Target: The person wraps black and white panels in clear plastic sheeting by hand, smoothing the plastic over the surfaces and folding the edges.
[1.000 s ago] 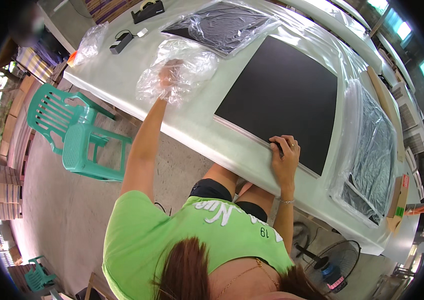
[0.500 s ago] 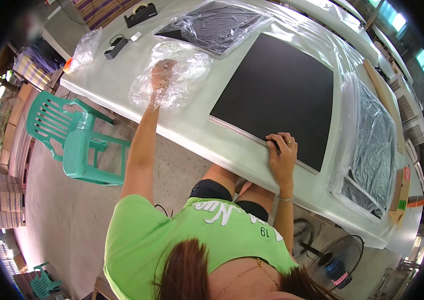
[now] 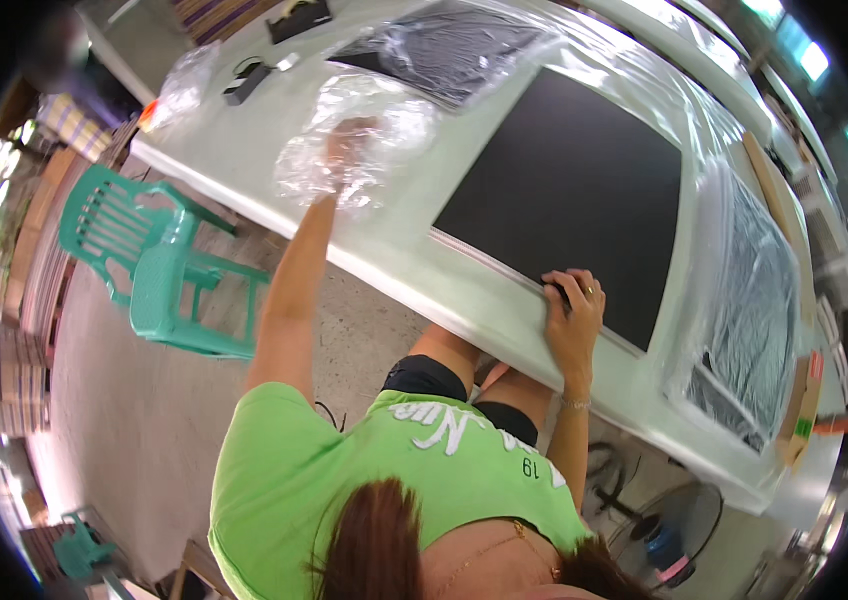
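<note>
Film (image 3: 399, 112) veils the left hand (image 3: 347, 152), grip unreadable; the right hand (image 3: 575, 308) grasps a small dark object (image 3: 552, 290) that, dragged, could scratch the black panel's (image 3: 574, 180) near edge.

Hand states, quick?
Left hand: covered by clear plastic; open or closed can't be told.
Right hand: fingers curled at black panel's near edge; firm grip can't be told.
</note>
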Tool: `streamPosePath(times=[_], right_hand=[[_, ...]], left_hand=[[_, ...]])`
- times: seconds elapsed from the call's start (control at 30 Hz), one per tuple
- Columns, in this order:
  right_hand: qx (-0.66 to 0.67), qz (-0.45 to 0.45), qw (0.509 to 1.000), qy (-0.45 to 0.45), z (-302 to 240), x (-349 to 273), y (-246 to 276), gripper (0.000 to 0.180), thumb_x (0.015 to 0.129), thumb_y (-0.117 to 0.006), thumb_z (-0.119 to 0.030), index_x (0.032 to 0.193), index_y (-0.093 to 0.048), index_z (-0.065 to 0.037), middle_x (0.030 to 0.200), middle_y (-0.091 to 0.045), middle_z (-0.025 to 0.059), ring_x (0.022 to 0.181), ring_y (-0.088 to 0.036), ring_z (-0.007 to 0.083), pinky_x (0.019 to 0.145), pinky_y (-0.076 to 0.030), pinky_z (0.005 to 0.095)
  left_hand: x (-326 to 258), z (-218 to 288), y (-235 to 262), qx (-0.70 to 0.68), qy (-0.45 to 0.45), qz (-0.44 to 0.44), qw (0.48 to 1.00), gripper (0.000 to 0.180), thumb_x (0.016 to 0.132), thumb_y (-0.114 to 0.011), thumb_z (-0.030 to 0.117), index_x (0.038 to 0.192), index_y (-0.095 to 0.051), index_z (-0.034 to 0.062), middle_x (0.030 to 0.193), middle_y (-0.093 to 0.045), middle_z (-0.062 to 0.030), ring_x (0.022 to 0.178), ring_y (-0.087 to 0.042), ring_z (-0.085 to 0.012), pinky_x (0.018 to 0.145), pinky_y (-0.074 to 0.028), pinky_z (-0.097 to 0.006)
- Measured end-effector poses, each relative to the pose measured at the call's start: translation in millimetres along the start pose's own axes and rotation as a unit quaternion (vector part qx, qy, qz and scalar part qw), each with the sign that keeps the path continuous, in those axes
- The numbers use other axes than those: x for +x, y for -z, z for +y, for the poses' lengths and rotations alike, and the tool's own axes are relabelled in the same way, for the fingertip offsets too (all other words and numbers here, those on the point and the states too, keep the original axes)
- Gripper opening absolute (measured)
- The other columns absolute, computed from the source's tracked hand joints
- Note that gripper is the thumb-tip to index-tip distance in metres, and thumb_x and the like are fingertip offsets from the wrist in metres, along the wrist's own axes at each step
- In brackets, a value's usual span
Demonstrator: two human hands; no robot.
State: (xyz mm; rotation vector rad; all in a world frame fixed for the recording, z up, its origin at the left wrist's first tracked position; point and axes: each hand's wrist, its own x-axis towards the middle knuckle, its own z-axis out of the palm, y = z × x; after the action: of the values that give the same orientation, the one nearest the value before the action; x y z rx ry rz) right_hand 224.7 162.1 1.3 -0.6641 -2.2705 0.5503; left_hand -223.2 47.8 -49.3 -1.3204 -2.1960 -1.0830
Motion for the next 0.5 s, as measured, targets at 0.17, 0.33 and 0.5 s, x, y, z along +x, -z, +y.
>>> streamPosePath(times=[0.17,0.33,0.5], right_hand=[[0.014,0.024,0.999,-0.021,17.3,-11.0,0.0,0.011,0.084,-0.062,-0.011,0.093,-0.067,-0.01,0.104,-0.059,0.0093,0.103,-0.052,0.0261,0.091,-0.039,0.0379],[-0.005,0.001,1.0,-0.017,-2.3,-10.9,0.5,0.01,0.084,-0.06,-0.01,0.092,-0.066,-0.007,0.102,-0.058,0.0093,0.101,-0.052,0.0263,0.089,-0.039,0.0402],[0.012,-0.019,1.0,-0.016,-2.4,-9.0,1.6,0.012,0.085,-0.059,-0.01,0.092,-0.064,-0.001,0.098,-0.058,0.0092,0.095,-0.054,0.0267,0.084,-0.041,0.0401]], left_hand=[[-22.8,9.4,5.4,0.035,0.021,0.043,0.998,0.024,0.085,-0.057,0.012,0.107,-0.065,0.0073,0.104,-0.065,-0.0101,0.099,-0.06,-0.0226,0.088,-0.048,-0.034],[-21.9,22.5,-14.7,0.03,0.049,0.06,0.997,0.025,0.085,-0.056,0.013,0.108,-0.064,0.0071,0.106,-0.064,-0.0107,0.099,-0.059,-0.024,0.088,-0.047,-0.035],[-21.7,24.5,-18.7,0.045,0.066,0.072,0.994,0.026,0.086,-0.056,0.014,0.109,-0.064,0.007,0.107,-0.063,-0.0114,0.099,-0.059,-0.0253,0.088,-0.047,-0.036]])
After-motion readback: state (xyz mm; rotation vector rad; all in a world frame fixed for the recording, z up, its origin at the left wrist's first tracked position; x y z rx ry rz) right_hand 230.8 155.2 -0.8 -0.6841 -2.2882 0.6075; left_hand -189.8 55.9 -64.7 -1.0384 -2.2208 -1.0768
